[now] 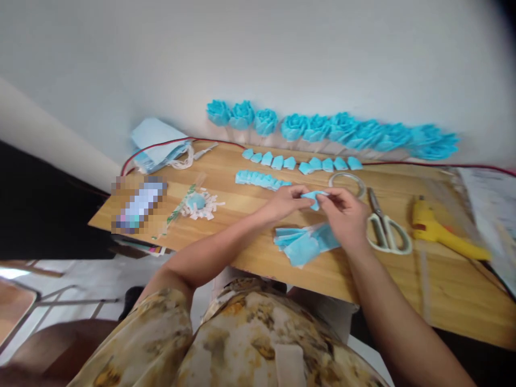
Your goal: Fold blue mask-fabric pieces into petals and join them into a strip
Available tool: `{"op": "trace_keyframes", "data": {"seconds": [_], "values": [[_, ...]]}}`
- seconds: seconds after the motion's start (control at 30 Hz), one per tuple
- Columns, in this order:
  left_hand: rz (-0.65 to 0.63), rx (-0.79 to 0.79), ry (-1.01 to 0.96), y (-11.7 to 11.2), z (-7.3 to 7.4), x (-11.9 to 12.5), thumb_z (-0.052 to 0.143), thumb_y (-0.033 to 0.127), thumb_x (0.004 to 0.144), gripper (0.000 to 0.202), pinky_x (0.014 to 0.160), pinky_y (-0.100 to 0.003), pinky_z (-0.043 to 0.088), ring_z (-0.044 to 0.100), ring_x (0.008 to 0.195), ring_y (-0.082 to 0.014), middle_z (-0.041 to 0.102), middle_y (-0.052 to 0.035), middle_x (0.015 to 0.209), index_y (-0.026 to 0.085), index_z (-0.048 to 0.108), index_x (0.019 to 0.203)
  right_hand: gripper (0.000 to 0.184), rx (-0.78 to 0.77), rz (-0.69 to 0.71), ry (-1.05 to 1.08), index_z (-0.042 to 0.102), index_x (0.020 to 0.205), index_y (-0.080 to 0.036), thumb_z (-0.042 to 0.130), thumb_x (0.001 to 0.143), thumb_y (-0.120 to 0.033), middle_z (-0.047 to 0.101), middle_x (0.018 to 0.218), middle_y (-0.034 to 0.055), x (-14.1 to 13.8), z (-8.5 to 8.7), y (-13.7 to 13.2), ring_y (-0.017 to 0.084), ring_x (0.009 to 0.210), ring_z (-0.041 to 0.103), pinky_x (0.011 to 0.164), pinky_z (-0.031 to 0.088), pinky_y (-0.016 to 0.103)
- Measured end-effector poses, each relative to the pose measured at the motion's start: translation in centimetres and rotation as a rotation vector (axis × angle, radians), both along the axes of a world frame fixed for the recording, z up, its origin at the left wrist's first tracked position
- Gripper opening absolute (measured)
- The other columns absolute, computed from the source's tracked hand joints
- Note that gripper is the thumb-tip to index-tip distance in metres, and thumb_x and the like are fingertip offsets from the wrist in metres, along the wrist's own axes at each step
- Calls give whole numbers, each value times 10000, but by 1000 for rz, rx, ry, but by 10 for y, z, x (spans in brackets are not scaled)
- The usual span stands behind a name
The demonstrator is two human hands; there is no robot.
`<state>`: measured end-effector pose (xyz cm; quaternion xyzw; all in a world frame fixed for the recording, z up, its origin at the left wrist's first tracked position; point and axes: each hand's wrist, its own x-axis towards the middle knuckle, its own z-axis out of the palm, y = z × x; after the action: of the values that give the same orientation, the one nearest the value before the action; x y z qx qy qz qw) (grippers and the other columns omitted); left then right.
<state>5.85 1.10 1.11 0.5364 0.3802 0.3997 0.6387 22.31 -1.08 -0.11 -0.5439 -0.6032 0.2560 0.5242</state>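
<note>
Between my two hands is a small blue fabric petal point(313, 200), pinched at its edges. My left hand point(286, 203) grips its left side with thumb and finger. On the other side, my right hand point(345, 215) has its thumb pressed onto the petal. Just below them lie blue fabric strips point(300, 247), loosely spread on the table. A row of folded blue pieces point(262, 179) sits beyond my left hand. Farther back, several cut blue petals point(278, 162) are lined up in two groups.
Blue fabric roses point(296, 127) on stems lean along the wall. White-handled scissors point(387, 231), a tape roll point(347, 183) and a yellow glue gun point(443, 231) lie right. Left are face masks point(157, 142), a blurred phone point(141, 206) and white scraps point(203, 207). A red cable point(161, 143) runs behind.
</note>
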Motion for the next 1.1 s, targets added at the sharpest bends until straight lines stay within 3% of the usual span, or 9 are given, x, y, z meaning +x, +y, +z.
{"op": "trace_keyframes", "data": {"seconds": [0.33, 0.67, 0.87, 0.97, 1.1], "values": [[3, -50, -26, -5, 11, -1, 722, 252, 686, 149, 676, -260, 445, 526, 633, -97, 577, 31, 671, 168, 599, 684, 63, 150, 71, -75, 715, 864, -244, 666, 870, -283, 730, 829, -1, 1, 6, -4, 165, 759, 665, 730, 544, 312], [30, -37, 4, -3, 7, -1, 741, 327, 687, 199, 686, -270, 466, 552, 638, -108, 610, 23, 672, 168, 626, 724, 152, 307, 107, -205, 761, 936, -262, 612, 919, -233, 778, 944, 22, 7, 7, -3, 198, 911, 695, 868, 544, 378], [40, 7, 70, -3, 7, -2, 730, 333, 687, 204, 668, -269, 444, 544, 620, -112, 605, 22, 623, 177, 600, 705, 275, 39, 176, 99, 715, 1160, -262, 575, 942, -353, 756, 1051, 33, 10, 11, -4, 182, 950, 702, 827, 566, 332], [26, 48, 109, -3, 7, -2, 718, 321, 680, 184, 649, -267, 422, 530, 612, -111, 594, 27, 611, 179, 605, 710, 239, -55, 226, 171, 733, 1039, -241, 626, 904, -406, 745, 946, 18, 11, 12, -2, 165, 861, 687, 787, 558, 314], [2, 74, 141, -4, 5, -1, 699, 294, 655, 162, 626, -262, 410, 516, 615, -110, 589, 27, 636, 181, 598, 712, 127, -64, 248, 169, 710, 870, -214, 714, 819, -331, 675, 777, -16, 9, 9, 1, 127, 706, 615, 683, 519, 276]]}}
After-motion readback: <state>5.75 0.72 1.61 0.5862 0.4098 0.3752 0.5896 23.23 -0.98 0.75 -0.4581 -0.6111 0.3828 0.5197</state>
